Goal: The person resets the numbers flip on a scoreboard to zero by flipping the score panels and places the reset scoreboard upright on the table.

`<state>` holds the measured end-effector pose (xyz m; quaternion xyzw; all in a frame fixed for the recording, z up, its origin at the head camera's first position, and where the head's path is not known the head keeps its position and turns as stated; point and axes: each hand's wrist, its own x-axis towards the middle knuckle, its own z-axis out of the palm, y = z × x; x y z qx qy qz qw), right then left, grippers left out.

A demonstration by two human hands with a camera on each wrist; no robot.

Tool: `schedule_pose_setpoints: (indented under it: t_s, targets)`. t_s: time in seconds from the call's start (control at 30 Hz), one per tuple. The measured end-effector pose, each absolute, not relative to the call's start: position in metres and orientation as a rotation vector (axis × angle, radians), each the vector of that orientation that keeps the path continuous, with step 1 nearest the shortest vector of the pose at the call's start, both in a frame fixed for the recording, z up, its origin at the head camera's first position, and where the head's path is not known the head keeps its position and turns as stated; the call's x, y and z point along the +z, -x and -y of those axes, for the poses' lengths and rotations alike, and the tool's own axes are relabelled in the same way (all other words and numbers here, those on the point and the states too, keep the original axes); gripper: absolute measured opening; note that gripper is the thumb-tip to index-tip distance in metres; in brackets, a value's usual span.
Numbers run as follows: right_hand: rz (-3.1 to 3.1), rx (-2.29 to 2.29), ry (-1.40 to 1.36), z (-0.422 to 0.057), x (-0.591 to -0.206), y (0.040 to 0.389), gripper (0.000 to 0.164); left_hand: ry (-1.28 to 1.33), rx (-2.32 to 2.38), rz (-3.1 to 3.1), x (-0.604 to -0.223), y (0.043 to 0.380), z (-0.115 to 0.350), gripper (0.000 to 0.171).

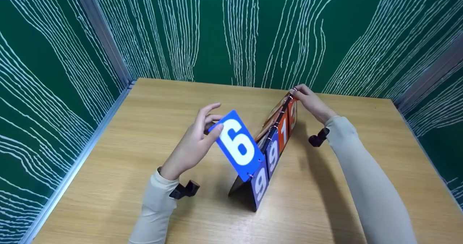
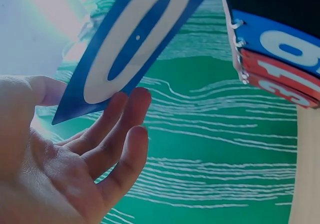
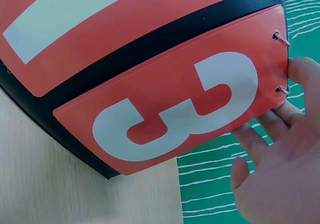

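One blue card (image 1: 237,145), numbered in white.

A pale wooden tabletop (image 1: 162,95) sits hemmed in on three sides by green walls (image 1: 209,30) streaked with wavy white lines, grey posts (image 1: 103,34) at the corners: a small booth, whether in lab, office or home unclear.

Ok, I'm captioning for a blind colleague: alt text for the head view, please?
A person's left hand pinches a raised blue card marked 6 on a flip scoreboard on a wooden table; the right hand grips the scoreboard's far end. The cards facing right show, near to far, blue 9, blue 9, red 1, red 3.
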<state>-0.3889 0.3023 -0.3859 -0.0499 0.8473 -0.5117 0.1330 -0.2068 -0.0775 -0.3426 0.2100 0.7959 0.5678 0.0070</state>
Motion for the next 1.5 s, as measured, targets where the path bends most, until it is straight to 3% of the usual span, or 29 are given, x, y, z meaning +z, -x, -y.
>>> schedule_pose_setpoints:
  t_s: [0.27, 0.5, 0.93, 1.2, 1.5]
  targets:
    - [-2.453, -1.478, 0.166, -0.305, -0.388, 0.39, 0.032, -0.79, 1.739, -2.49, -0.338, 0.193, 0.064, 0.049]
    - [-2.453, -1.486, 0.174, -0.305, -0.39, 0.393, 0.032, -0.989, 1.758, -2.439, -0.341, 0.182, 0.045, 0.054]
    - [-2.414, -1.466, 0.165, -0.295, -0.368, 0.377, 0.034, -1.615, 1.454, -2.37, -0.36, 0.173, 0.009, 0.028]
    - [-2.484, -1.421, 0.179, -0.305, -0.389, 0.395, 0.042, -1.82, 1.134, -2.481, -0.37, 0.17, -0.003, 0.02]
    - [-2.456, -1.422, 0.172, -0.302, -0.382, 0.39, 0.043, -1.968, 0.372, -2.775, -0.378, 0.166, -0.013, 0.024]
